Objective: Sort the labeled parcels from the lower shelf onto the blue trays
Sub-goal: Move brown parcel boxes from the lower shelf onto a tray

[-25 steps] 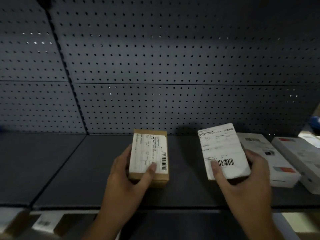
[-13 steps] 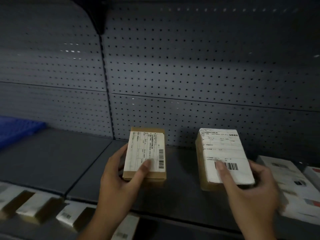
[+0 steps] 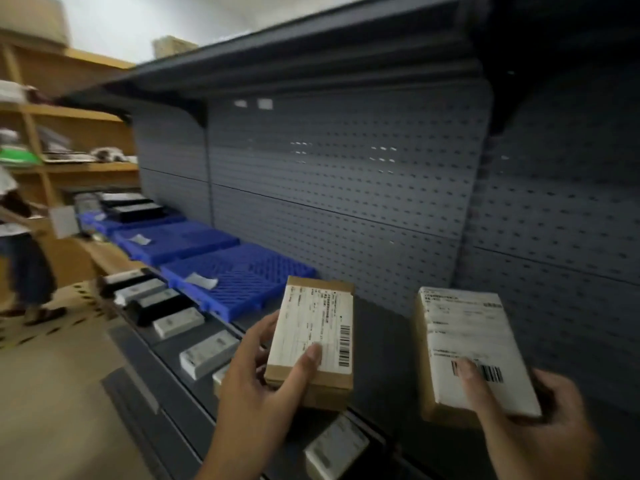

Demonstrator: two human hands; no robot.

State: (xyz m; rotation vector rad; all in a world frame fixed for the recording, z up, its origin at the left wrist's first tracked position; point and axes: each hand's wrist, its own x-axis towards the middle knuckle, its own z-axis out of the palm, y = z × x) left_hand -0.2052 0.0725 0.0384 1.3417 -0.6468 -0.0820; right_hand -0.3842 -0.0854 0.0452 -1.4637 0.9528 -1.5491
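Dim — motion-blurred, edges warped

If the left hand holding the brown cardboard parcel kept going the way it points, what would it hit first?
Probably the grey perforated back panel. The left hand and its brown cardboard parcel aim just right of the nearest blue plastic tray, though depth is hard to judge.
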